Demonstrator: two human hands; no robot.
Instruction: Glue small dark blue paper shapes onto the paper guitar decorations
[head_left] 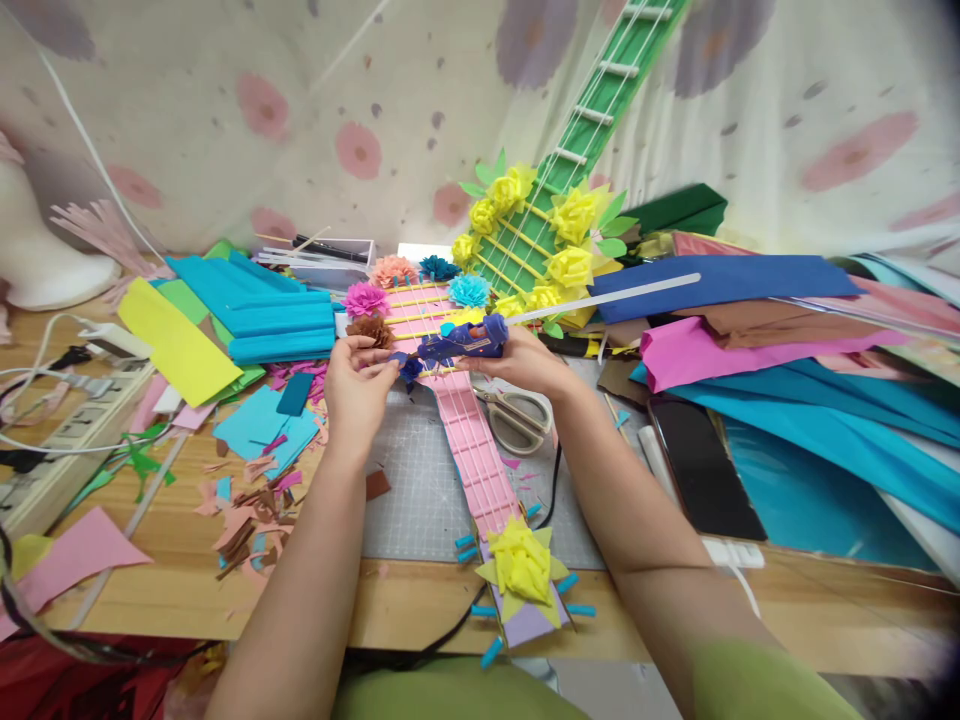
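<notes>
My right hand is closed around a dark blue hot glue gun, with a long white glue stick sticking out of its back. The gun's nozzle points left at a dark blue paper flower, which the bent fingers of my left hand pinch at its edge. Beneath them lies a pink paper guitar with white strings, its neck towards me. Brown, magenta, peach and light blue paper flowers ring its body. A yellow flower sits on its head.
A green paper guitar with yellow flowers leans against the curtain. Scissors lie on the grey cutting mat. Paper scraps and a power strip are at left; a phone and crepe paper at right.
</notes>
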